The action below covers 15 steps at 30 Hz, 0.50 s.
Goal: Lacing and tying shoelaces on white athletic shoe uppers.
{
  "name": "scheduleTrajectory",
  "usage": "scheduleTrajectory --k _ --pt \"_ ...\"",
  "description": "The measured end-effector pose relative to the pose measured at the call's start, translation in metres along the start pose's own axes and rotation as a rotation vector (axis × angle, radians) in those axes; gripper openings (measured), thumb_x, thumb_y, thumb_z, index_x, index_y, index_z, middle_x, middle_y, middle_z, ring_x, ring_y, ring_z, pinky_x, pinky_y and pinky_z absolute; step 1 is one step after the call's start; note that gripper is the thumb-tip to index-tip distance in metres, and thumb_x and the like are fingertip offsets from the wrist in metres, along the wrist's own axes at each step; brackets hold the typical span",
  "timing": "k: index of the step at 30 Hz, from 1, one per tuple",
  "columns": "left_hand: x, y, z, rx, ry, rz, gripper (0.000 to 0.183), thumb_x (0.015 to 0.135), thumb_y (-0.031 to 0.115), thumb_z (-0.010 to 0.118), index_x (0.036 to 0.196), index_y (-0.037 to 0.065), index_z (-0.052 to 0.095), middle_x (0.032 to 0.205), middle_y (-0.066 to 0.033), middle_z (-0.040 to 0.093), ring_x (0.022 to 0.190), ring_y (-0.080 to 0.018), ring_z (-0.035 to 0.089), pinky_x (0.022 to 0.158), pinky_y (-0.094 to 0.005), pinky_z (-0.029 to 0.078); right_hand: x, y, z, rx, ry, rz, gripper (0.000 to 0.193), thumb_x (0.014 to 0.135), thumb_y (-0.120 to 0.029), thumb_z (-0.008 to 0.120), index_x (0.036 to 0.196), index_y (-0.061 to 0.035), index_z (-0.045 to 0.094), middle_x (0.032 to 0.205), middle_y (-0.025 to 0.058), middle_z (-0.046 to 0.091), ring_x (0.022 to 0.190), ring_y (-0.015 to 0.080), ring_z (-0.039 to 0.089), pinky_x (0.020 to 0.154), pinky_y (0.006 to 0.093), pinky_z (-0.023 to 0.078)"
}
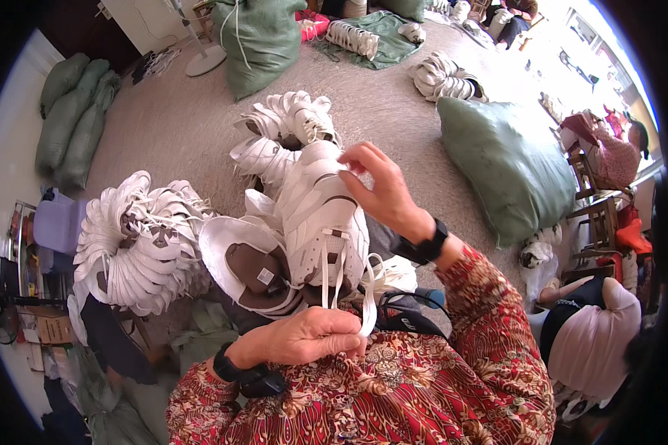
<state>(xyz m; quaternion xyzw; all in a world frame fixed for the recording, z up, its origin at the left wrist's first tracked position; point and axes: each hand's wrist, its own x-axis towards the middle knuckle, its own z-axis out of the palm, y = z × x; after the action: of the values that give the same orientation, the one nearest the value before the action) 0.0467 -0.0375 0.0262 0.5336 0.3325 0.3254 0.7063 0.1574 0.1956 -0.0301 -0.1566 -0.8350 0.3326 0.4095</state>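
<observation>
A white shoe upper [321,211] lies across my lap, its eyelet end toward me. White shoelaces [324,271] run from the eyelets down to my left hand [304,337], which is closed in a pinch on them close to my body. My right hand [384,191] is at the far right side of the upper, thumb and fingers apart, holding nothing; whether the fingertips touch it I cannot tell. Left of the upper sits another white shoe piece with a brown inside [256,271] and a small white label. More white uppers [286,122] are bunched just beyond.
A large ring of nested white uppers [137,245] stands at the left. Stuffed green sacks lie at the right [505,167], back [256,44] and far left [74,119]. A purple bin [58,222] is at the left. Another person [590,334] sits at the lower right.
</observation>
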Motion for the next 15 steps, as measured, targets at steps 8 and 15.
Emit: scheduleTrajectory --k 8,15 --pt "0.003 0.019 0.010 0.388 0.058 0.409 0.013 0.097 0.010 0.063 0.092 -0.002 0.060 0.084 -0.0121 0.054 0.085 -0.0341 0.051 0.084 -0.0423 0.043 -0.067 -0.022 -0.015 0.105 -0.177 0.200 0.013 0.088 -0.001 0.064 0.101 -0.0022 0.066 0.093 0.0101 0.060 0.076 0.0198 0.062 0.071 0.0323 0.052" --pt "0.001 0.021 0.009 0.513 0.076 0.352 0.010 0.093 0.008 0.066 0.094 -0.001 0.061 0.088 -0.0127 0.056 0.089 -0.0344 0.054 0.087 -0.0439 0.043 -0.070 -0.030 -0.008 -0.021 -0.328 0.065 0.009 0.088 -0.001 0.068 0.096 -0.0009 0.064 0.095 0.0109 0.062 0.080 0.0255 0.065 0.071 0.0348 0.054"
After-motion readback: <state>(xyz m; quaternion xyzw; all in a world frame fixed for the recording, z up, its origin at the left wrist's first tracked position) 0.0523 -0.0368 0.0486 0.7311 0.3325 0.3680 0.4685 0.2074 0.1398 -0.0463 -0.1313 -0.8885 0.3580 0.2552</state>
